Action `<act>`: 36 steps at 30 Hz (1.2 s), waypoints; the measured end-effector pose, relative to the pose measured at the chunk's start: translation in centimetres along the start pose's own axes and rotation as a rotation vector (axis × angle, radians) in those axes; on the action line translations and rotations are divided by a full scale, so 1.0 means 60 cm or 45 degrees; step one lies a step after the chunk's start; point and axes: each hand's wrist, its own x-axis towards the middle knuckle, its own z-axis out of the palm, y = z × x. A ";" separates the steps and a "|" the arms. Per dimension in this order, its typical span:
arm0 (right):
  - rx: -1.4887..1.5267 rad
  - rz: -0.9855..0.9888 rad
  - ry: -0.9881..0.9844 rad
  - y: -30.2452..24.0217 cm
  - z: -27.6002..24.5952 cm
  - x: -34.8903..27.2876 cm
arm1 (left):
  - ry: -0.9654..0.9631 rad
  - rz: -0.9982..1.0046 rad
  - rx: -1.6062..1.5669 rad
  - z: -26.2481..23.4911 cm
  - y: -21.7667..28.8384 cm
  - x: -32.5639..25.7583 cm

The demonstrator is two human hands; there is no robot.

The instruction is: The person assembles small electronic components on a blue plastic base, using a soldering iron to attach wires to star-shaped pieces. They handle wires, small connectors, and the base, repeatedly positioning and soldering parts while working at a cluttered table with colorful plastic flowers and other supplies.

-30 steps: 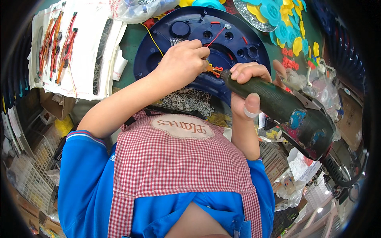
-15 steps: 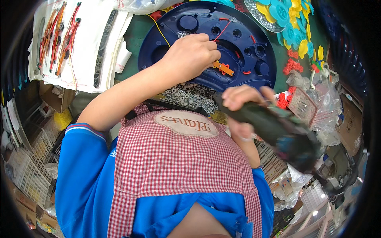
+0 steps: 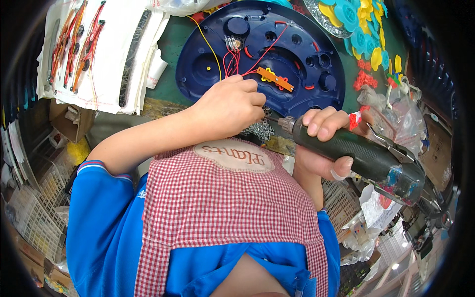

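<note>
My right hand [image 3: 324, 136] is wrapped round a dark electric screwdriver [image 3: 356, 153], which lies nearly level. Its thin bit points left, toward the closed fingers of my left hand [image 3: 235, 106]. Whatever those fingers pinch is hidden. Beyond them lies a dark blue, rounded plastic shell [image 3: 203, 47], its hollow side up. Inside it, an orange circuit board strip [image 3: 275, 79] sits over small yellow and red parts. Red wires [image 3: 231, 62] run from the board to clear bulb-like pieces near a round post. A yellow wire [image 3: 208, 44] crosses the shell's left part.
Loose screws [image 3: 260, 130] lie in a heap between the shell and my apron. At left, wired parts [image 3: 74, 47] rest on white sheets [image 3: 111, 54]. Yellow and turquoise plastic pieces [image 3: 368, 29] spread over the green table at far right, near red pieces [image 3: 364, 80] and clear bags.
My left hand has drawn back from the shell toward me, uncovering the wires and more of the board. The screwdriver has moved slightly right and levelled, its bit now by my left fingers.
</note>
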 end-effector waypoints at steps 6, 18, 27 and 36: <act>0.027 -0.013 -0.052 -0.009 0.009 0.010 | 0.120 0.032 -0.105 0.001 0.000 0.000; -0.172 -0.276 0.050 0.047 0.018 0.077 | 0.368 -0.049 0.218 -0.009 -0.021 0.009; -0.261 -0.081 -0.127 0.091 0.032 0.095 | 0.242 -0.161 0.287 0.010 -0.021 0.006; -0.138 -0.027 -0.248 0.104 0.018 0.103 | 0.252 -0.133 0.185 0.011 -0.035 0.002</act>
